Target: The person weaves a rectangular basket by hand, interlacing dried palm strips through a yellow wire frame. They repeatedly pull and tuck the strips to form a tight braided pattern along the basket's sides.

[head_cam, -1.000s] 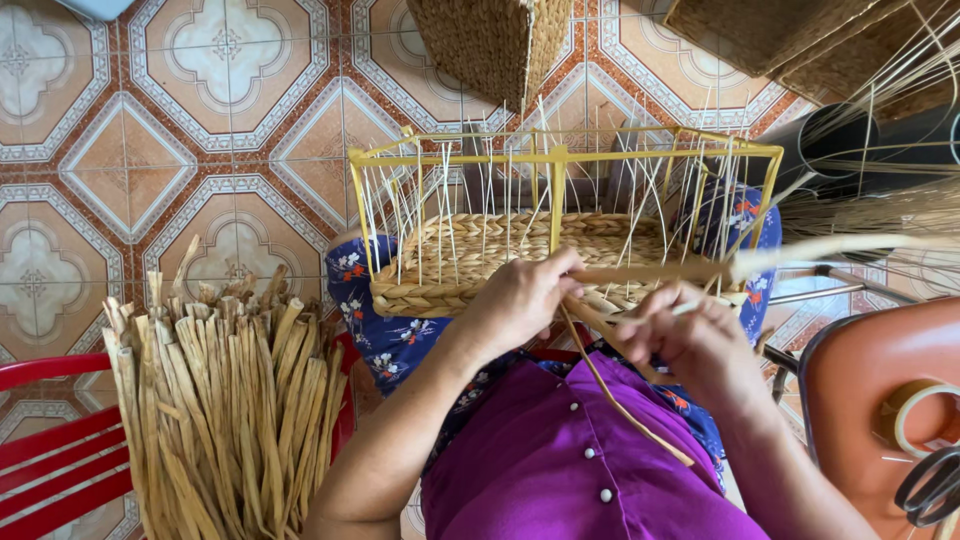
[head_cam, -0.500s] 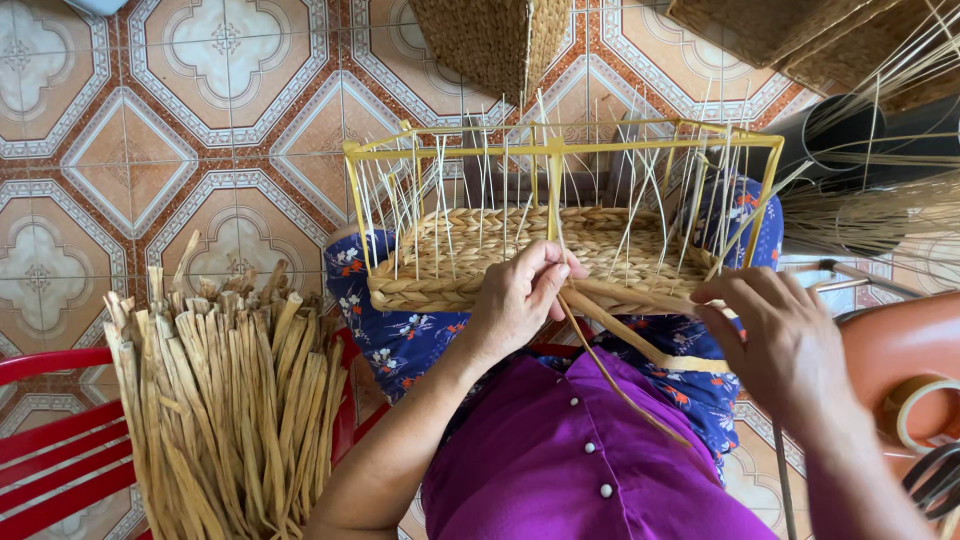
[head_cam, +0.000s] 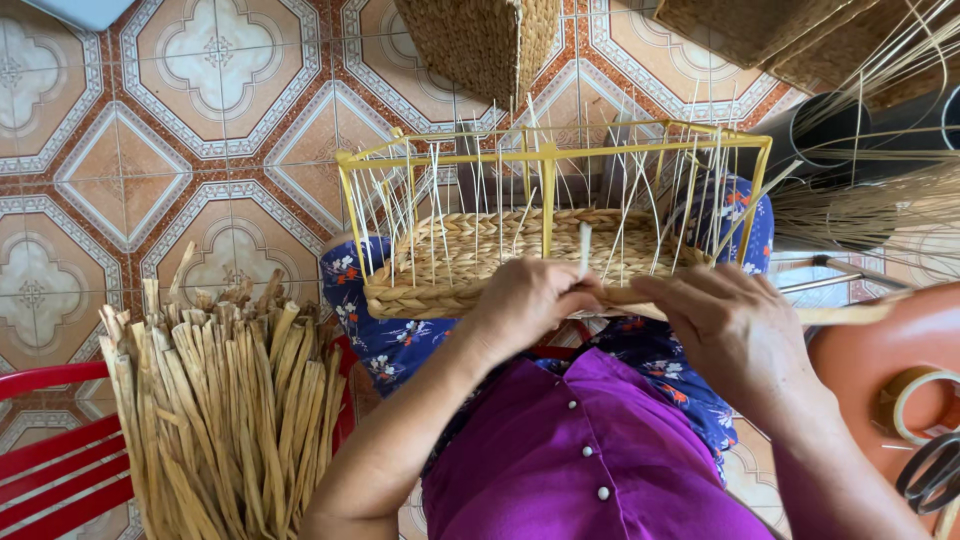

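A half-woven straw basket [head_cam: 470,262] sits on my lap inside a yellow metal frame [head_cam: 548,157], with several thin upright stakes rising from its woven wall. My left hand [head_cam: 525,300] pinches a flat straw strand [head_cam: 584,248] against the near wall of the basket. My right hand [head_cam: 735,330] grips the same strand where it runs off to the right [head_cam: 845,314], pulling it taut along the basket's edge.
A bundle of dried straw strips [head_cam: 225,400] leans on a red chair [head_cam: 50,450] at my left. Finished woven baskets [head_cam: 480,45] stand on the tiled floor ahead. Loose reeds [head_cam: 860,210], an orange stool [head_cam: 880,370] with tape roll [head_cam: 915,400] and scissors [head_cam: 935,470] are at right.
My right hand has swung back in from the right toward the basket, drawing the strand tight. My left hand stays pressed on the near wall, and the loose loop of strand below is gone.
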